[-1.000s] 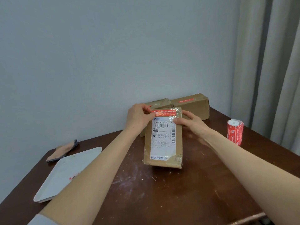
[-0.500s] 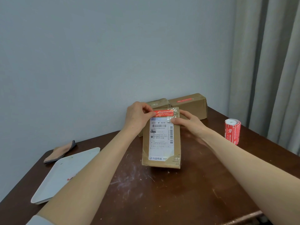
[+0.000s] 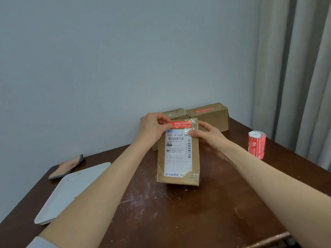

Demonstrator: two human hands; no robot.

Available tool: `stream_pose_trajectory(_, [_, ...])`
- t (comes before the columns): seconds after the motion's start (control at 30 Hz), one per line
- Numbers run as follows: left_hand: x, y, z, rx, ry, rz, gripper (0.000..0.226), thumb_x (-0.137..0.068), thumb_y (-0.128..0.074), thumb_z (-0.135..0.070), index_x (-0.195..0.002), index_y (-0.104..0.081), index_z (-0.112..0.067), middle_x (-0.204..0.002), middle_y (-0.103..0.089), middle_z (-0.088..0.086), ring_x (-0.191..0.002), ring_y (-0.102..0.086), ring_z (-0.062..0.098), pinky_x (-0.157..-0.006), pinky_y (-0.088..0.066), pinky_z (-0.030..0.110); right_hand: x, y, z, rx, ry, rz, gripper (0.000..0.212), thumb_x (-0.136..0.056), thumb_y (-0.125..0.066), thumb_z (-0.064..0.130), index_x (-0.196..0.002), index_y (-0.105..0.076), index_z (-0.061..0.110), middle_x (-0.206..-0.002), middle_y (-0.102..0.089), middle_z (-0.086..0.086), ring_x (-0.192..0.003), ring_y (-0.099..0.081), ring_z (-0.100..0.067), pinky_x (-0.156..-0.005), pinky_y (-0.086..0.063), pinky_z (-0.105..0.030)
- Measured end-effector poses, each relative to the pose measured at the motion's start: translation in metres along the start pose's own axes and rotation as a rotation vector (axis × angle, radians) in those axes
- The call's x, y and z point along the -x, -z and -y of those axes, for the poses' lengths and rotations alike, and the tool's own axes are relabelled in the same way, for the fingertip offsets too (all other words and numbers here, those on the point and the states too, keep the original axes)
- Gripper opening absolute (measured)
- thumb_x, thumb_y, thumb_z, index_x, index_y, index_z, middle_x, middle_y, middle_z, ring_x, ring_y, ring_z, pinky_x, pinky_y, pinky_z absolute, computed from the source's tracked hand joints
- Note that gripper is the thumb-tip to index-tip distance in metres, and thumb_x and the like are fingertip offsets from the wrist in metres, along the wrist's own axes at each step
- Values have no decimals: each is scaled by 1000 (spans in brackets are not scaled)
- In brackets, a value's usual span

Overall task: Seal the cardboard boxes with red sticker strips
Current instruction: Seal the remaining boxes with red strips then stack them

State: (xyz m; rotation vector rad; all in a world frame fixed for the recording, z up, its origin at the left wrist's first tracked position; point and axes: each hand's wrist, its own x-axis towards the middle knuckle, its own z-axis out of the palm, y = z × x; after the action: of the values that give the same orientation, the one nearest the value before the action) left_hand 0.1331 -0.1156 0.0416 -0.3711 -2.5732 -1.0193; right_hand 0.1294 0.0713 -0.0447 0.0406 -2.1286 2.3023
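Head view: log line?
step: sealing brown cardboard box with red sticker strip | left hand: pinches strip end | right hand: grips box

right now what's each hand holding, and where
Left hand pinches the left end of the red sticker strip; right hand grips the box at its far right edge.

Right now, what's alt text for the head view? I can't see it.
A left hand pinches the left end of a red strip across the far end of a labelled box; the right hand grips its right edge. Two more boxes stand behind, a roll right, a tray left.
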Motion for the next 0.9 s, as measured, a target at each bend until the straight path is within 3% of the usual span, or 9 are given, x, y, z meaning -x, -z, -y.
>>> stream_pose_trajectory(0.17, [1, 1, 1, 21, 17, 32, 9, -81, -73, -19, -74, -67, -21, -72, -60, -11, -69, -55, 1, -59, -42, 14, 1, 0, 0, 3, 0, 0, 82, -61, -84, 39, -135, -49, 36, -107, -74, 2, -104, -68, -21, -102, -45, -48])
stream_pose_trajectory(0.27, [0, 2, 2, 57, 35, 52, 11, -81, -73, -18, -72, -67, -22, -73, -61, -10, -71, -56, 3, -64, -46, 17, 1, 0, 1, 9, 2, 1, 76, -68, -82, 35, -136, -48, 35, -108, -73, 1, -104, -67, -20, -100, -47, -46])
stream_pose_trajectory(0.43, [-1, 4, 4, 72, 50, 84, 16, -80, -73, -17, -68, -66, -24, -75, -63, -6, -77, -59, 11, -76, -53, 30, 4, -1, 4, -4, 4, 8, 68, -77, -78, 28, -137, -47, 32, -105, -74, 0, -101, -69, -18, -81, -50, -32])
stream_pose_trajectory(0.7, [0, 6, 5, 94, 43, 114, 18, -79, -73, -16, -65, -66, -25, -83, -64, -3, -73, -56, 9, -72, -47, 25, 3, 0, 3, -1, 2, 5, 72, -74, -80, 30, -138, -47, 33, -109, -73, 0, -101, -68, -18, -82, -51, -33])
stream_pose_trajectory(0.9, [1, 7, 5, 95, 37, 125, 15, -80, -72, -16, -68, -66, -23, -90, -65, -1, -76, -56, 8, -71, -45, 23, 3, 0, 3, 13, -2, 3, 72, -74, -80, 30, -138, -47, 33, -108, -73, 0, -103, -68, -19, -95, -49, -40])
